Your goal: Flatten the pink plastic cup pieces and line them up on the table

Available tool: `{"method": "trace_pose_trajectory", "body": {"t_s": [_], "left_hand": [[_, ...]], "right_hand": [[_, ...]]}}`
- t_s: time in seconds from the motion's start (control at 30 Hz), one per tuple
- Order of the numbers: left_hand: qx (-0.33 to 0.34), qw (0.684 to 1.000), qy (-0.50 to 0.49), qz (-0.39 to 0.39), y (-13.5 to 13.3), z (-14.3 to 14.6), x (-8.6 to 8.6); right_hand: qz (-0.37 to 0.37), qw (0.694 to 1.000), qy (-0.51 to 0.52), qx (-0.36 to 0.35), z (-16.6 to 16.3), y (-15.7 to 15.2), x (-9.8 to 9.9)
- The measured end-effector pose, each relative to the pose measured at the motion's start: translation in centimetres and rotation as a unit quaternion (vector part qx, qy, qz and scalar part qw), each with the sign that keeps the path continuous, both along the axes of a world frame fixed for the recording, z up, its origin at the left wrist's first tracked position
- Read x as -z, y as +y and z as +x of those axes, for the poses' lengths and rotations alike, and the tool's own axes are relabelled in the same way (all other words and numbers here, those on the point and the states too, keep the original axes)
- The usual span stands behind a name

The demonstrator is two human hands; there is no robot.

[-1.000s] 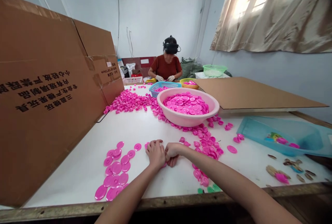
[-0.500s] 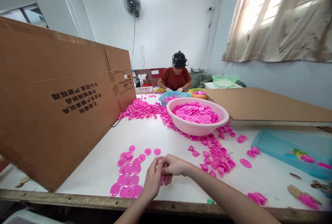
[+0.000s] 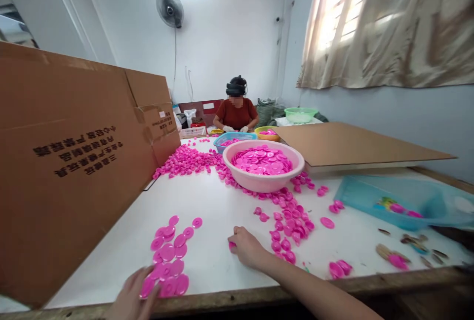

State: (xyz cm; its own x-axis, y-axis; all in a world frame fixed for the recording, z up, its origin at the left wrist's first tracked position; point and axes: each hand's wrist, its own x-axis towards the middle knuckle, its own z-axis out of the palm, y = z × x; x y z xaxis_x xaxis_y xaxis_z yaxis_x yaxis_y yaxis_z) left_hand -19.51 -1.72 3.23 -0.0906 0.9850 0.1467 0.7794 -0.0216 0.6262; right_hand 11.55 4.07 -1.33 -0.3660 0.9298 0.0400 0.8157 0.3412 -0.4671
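Observation:
My left hand (image 3: 133,293) is at the near edge of the table, over the lower left of a loose cluster of flat pink plastic discs (image 3: 168,252). Its fingers and thumb are apart, a little blurred, with a disc showing between them. To the right, my right hand (image 3: 247,248) rests low over the white tabletop with its fingers closed on a small pink plastic piece (image 3: 232,245). Most of that piece is hidden by the fingers. Close by on the right lies a pile of small pink cup-shaped pieces (image 3: 292,216).
A pale pink basin (image 3: 264,181) full of discs stands mid-table. On the left rises a large cardboard box (image 3: 85,186); a cardboard sheet (image 3: 355,147) and a blue translucent tray (image 3: 355,196) lie right. Across the table sits a co-worker (image 3: 237,112) wearing gloves.
My hands have come apart. The left one moved left and down to the discs, while the right one keeps a pink piece. The view has turned slightly to the right.

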Motion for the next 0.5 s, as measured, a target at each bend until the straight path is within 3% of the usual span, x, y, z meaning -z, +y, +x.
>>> {"method": "trace_pose_trajectory", "body": {"t_s": [0.13, 0.2, 0.27, 0.37, 0.5], "left_hand": [[0.225, 0.974, -0.008, 0.009, 6.1, 15.2, 1.2], [0.291, 0.956, 0.016, 0.029, 8.7, 21.8, 2.1], [0.33, 0.942, 0.054, 0.039, 10.5, 26.3, 3.2], [0.354, 0.931, 0.078, 0.039, 11.7, 28.3, 4.8], [0.382, 0.923, 0.014, 0.047, 11.7, 24.2, 5.7]], "right_hand": [[-0.031, 0.997, 0.055, 0.048, 2.6, -2.8, 0.4], [-0.042, 0.995, 0.063, 0.071, 3.6, -3.9, 0.3], [-0.049, 0.993, 0.061, 0.087, 4.4, -4.8, -0.1], [-0.061, 0.99, 0.059, 0.111, 5.7, -5.9, -0.8], [-0.065, 0.978, 0.135, 0.145, 6.7, -5.2, -1.1]]}}
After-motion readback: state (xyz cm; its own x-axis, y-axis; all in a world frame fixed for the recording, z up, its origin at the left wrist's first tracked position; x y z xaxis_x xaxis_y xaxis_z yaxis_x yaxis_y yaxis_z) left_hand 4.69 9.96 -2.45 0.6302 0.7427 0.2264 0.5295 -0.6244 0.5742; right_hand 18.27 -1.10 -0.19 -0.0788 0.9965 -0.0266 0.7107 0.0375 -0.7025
